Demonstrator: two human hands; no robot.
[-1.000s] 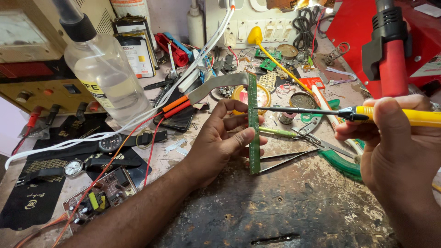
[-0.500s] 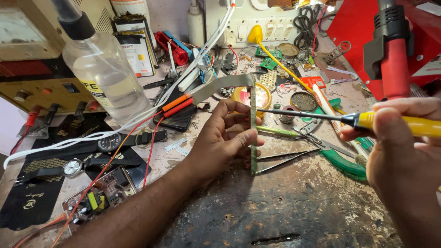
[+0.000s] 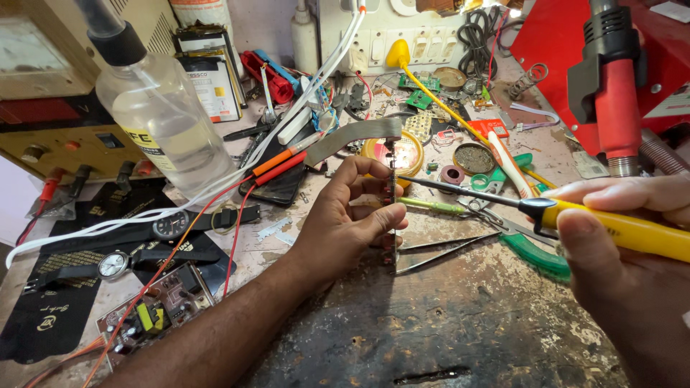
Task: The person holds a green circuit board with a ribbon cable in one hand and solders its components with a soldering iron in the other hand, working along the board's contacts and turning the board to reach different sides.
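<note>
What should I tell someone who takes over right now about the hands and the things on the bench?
Left hand: holds a narrow circuit board upright on edge, its grey ribbon cable trailing up and left.
Right hand: grips a yellow-handled soldering iron, tip at the board's upper part.
Nearby: tweezers lie on the workbench just right of the board; a clear bottle stands at the left.
Done: board and iron brought together.
Left: whether any joint is finished is too small to tell.
</note>
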